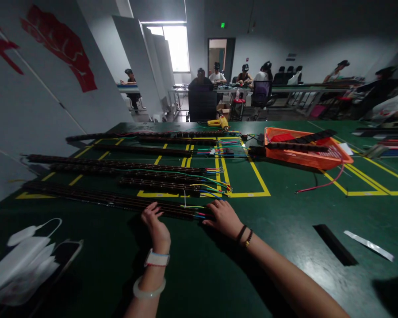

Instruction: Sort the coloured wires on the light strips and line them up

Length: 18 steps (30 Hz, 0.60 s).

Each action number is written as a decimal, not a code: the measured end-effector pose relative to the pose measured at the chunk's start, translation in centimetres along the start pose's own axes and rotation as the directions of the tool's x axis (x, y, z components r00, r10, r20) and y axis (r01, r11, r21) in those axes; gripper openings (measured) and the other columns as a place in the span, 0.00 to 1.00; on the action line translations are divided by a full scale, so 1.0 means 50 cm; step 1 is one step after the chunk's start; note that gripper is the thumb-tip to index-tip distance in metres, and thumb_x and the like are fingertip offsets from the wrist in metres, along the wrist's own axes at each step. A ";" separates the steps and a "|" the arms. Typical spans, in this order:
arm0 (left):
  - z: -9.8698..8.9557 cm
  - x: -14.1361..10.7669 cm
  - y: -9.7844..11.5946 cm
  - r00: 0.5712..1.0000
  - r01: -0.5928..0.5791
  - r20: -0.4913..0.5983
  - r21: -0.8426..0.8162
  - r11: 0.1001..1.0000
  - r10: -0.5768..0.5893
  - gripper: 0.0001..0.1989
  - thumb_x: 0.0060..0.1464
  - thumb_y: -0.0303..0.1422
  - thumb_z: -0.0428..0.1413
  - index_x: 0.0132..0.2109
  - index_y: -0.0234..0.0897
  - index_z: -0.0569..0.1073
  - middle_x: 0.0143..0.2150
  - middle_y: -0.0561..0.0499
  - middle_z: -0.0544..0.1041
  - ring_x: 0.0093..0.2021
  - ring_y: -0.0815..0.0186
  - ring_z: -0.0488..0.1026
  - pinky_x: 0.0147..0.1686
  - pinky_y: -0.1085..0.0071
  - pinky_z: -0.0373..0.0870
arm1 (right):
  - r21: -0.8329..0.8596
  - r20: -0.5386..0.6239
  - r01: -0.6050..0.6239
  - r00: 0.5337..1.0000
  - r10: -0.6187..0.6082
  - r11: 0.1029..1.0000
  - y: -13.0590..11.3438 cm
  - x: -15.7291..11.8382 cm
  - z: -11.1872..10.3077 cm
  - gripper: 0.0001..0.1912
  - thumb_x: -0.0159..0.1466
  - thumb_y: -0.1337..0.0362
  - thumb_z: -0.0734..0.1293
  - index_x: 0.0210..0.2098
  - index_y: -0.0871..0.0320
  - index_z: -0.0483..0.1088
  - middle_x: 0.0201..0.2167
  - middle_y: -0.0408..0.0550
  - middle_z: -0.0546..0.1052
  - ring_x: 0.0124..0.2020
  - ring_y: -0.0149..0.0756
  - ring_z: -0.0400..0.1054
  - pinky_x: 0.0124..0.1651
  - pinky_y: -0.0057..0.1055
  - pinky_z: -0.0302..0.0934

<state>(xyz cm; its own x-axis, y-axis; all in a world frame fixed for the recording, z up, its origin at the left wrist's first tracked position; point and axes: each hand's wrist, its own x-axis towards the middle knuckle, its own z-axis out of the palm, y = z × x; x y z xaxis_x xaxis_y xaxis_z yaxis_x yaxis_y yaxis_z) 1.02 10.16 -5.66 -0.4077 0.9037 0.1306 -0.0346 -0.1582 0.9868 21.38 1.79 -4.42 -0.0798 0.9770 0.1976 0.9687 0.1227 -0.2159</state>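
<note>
- Work in hand, judged: handling the near bundle (pixel 119 202) at its wire end, wires (pixel 200 215) under or just beside the right fingers.
- Next move, judged: calls for the bundle held steady on the left, and a light, separate hold on the thin wires on the right.
- Hands: apart. Left hand (pixel 158 227) loosely open, fingertips at the bundle's near side, no firm grip seen. Right hand (pixel 226 217) palm down over the wire ends; a pinch cannot be confirmed.
- Pose: left forearm comes up steeply, wrist bent, thumb side toward the right hand. Right forearm slants in from the lower right, fingers pointing left.
- Between the hands: a thin white tie (pixel 185 198) stands up at the bundle.
- Beyond the hands: more bundles (pixel 119 166), roughly parallel; heat gun (pixel 223 122) farther off.
- Right of the right hand: basket (pixel 295 160) far side, black strip (pixel 334 244) and white strip (pixel 368 245) nearer.
</note>
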 end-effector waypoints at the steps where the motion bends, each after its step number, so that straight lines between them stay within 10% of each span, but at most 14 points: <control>1: -0.008 0.028 -0.007 0.997 0.030 -0.068 0.097 0.995 -0.024 0.21 0.58 0.43 0.36 0.50 0.39 0.63 0.56 0.46 0.64 0.51 0.69 0.66 0.49 0.74 0.67 | -0.008 0.014 0.013 1.000 -0.013 1.000 -0.002 0.008 0.005 0.26 0.58 0.46 0.64 0.48 0.58 0.67 0.41 0.52 0.69 0.43 0.42 0.61 0.47 0.36 0.54; 8: -0.046 0.150 -0.028 0.981 0.176 -0.133 0.341 0.923 -0.138 0.27 0.58 0.45 0.40 0.61 0.35 0.52 0.61 0.39 0.59 0.61 0.59 0.59 0.63 0.61 0.57 | -0.026 0.079 0.075 0.994 -0.073 0.997 -0.002 0.030 0.020 0.17 0.63 0.50 0.62 0.39 0.57 0.68 0.34 0.46 0.73 0.38 0.38 0.63 0.44 0.35 0.51; 18: -0.021 0.184 -0.062 0.996 0.087 -0.057 0.461 0.883 -0.069 0.24 0.58 0.36 0.43 0.61 0.37 0.52 0.60 0.41 0.63 0.62 0.64 0.58 0.65 0.64 0.51 | -0.117 0.028 0.008 1.000 -0.004 0.993 0.024 0.040 0.013 0.12 0.65 0.55 0.61 0.39 0.57 0.67 0.36 0.48 0.75 0.40 0.39 0.66 0.44 0.35 0.52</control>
<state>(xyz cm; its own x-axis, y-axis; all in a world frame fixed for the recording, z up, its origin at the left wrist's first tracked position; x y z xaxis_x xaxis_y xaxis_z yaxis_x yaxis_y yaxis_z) -3.58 18.57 -7.63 -0.4554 0.8885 0.0567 0.3549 0.1228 0.9268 22.25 4.00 -4.90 -0.0905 0.9810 0.1714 0.9889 0.1088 -0.1010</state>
